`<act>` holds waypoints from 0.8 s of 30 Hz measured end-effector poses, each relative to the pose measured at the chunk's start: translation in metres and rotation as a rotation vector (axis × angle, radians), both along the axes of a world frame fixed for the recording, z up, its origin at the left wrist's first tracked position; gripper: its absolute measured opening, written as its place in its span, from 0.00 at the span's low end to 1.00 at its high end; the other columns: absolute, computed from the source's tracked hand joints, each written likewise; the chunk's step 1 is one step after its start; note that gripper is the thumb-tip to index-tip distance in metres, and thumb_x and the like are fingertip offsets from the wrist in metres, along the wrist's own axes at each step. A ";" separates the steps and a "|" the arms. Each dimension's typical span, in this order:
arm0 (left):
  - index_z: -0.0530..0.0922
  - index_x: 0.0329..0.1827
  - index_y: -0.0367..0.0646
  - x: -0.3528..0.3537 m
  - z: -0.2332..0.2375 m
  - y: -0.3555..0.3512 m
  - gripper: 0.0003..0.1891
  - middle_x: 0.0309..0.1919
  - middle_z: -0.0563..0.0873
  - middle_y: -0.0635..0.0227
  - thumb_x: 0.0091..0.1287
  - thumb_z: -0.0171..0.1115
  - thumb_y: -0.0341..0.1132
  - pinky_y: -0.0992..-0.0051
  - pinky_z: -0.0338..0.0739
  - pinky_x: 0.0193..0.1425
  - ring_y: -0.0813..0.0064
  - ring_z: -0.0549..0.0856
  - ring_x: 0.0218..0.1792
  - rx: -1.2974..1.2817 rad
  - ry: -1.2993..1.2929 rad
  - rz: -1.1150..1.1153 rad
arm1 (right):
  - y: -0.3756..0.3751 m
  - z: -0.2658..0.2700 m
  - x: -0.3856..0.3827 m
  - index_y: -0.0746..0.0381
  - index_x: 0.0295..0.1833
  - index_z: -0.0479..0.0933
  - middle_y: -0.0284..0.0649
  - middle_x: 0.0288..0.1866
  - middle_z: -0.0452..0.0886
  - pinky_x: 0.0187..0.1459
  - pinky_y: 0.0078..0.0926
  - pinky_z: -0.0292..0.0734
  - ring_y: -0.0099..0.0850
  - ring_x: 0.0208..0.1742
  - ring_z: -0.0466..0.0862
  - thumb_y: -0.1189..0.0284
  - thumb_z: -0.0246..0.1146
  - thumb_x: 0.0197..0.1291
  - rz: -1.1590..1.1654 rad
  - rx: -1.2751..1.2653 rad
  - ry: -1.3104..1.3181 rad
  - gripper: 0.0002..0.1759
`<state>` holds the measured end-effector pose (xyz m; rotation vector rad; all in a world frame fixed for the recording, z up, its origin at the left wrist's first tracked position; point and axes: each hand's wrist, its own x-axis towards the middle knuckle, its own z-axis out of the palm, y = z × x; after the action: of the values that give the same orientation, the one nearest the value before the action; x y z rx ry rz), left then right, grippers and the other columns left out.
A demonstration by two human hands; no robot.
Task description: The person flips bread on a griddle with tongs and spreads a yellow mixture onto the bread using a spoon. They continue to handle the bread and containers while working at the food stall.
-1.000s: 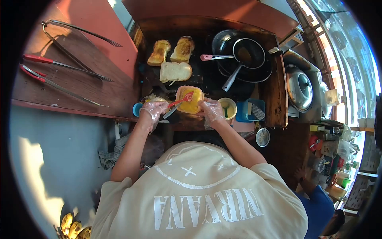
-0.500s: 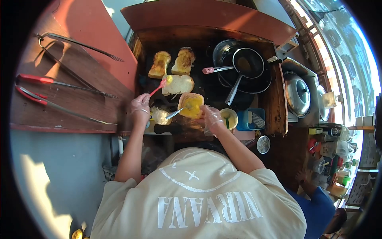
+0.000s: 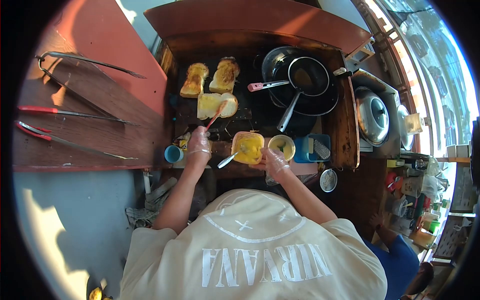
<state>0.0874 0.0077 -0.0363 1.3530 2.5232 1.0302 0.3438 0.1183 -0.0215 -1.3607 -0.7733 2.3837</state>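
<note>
My left hand [image 3: 199,142], in a clear plastic glove, is closed around the handle of a red spatula [image 3: 215,118]. The spatula's tip rests on a pale slice of bread [image 3: 207,105], where a yellow spread shows. My right hand [image 3: 275,162], gloved too, grips the edge of a square tub [image 3: 260,138] of yellow spread. A spoon [image 3: 228,160] leans out of that tub. Two browned slices, one toasted slice [image 3: 194,80] and another toasted slice [image 3: 225,75], lie farther back on the dark griddle [image 3: 250,110].
Two pans lie at the griddle's right, a small frying pan [image 3: 320,75] on a larger wok [image 3: 274,62]. A round tub [image 3: 289,146] and a blue container [image 3: 305,155] stand right of my right hand. Tongs [image 3: 80,116] rest on the left board. A person in blue [image 3: 397,257] is at lower right.
My left hand and the spatula have moved right across the pale slice, and yellow spread now covers its left part. My right hand has brought the square tub lower, toward my body.
</note>
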 end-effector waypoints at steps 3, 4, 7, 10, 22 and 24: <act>0.75 0.45 0.38 0.006 0.019 0.010 0.05 0.38 0.83 0.47 0.69 0.54 0.24 0.54 0.75 0.46 0.45 0.83 0.43 -0.054 -0.066 0.046 | -0.003 0.004 0.014 0.77 0.55 0.71 0.55 0.53 0.80 0.47 0.40 0.90 0.44 0.52 0.86 0.68 0.60 0.67 0.003 -0.007 0.007 0.22; 0.75 0.45 0.39 0.001 0.013 0.013 0.05 0.38 0.83 0.47 0.69 0.54 0.24 0.54 0.75 0.47 0.45 0.83 0.43 -0.024 -0.068 0.115 | -0.004 0.005 0.019 0.77 0.55 0.71 0.55 0.53 0.80 0.47 0.40 0.90 0.44 0.52 0.86 0.68 0.60 0.67 0.001 -0.009 0.011 0.22; 0.75 0.45 0.40 0.013 0.016 0.020 0.06 0.39 0.83 0.46 0.69 0.53 0.24 0.55 0.76 0.48 0.44 0.83 0.45 -0.040 -0.019 0.107 | -0.005 0.006 0.032 0.78 0.56 0.70 0.56 0.54 0.80 0.47 0.39 0.90 0.44 0.53 0.86 0.68 0.59 0.68 0.013 -0.012 0.036 0.22; 0.74 0.43 0.39 0.029 0.017 0.024 0.06 0.40 0.83 0.49 0.65 0.51 0.23 0.54 0.76 0.50 0.47 0.83 0.45 -0.032 0.082 -0.068 | -0.004 0.003 0.042 0.78 0.57 0.69 0.56 0.54 0.80 0.48 0.39 0.89 0.44 0.53 0.86 0.68 0.58 0.68 0.020 -0.012 0.017 0.23; 0.78 0.42 0.44 0.053 0.092 -0.003 0.04 0.35 0.85 0.50 0.68 0.56 0.27 0.53 0.78 0.45 0.45 0.84 0.40 -0.102 -0.012 0.025 | 0.013 0.007 0.073 0.77 0.61 0.66 0.59 0.58 0.78 0.55 0.44 0.86 0.48 0.59 0.83 0.65 0.53 0.68 -0.018 -0.008 -0.045 0.26; 0.80 0.42 0.46 0.070 0.135 -0.013 0.05 0.36 0.86 0.52 0.70 0.55 0.31 0.54 0.78 0.45 0.47 0.85 0.40 -0.236 -0.051 -0.058 | 0.018 -0.003 0.082 0.78 0.59 0.69 0.59 0.56 0.79 0.54 0.45 0.86 0.48 0.56 0.85 0.66 0.55 0.67 0.049 0.046 -0.002 0.25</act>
<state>0.1577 -0.0049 0.0992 1.3071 2.4592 0.7195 0.4255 0.1364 -0.0249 -1.3414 -0.8662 2.3867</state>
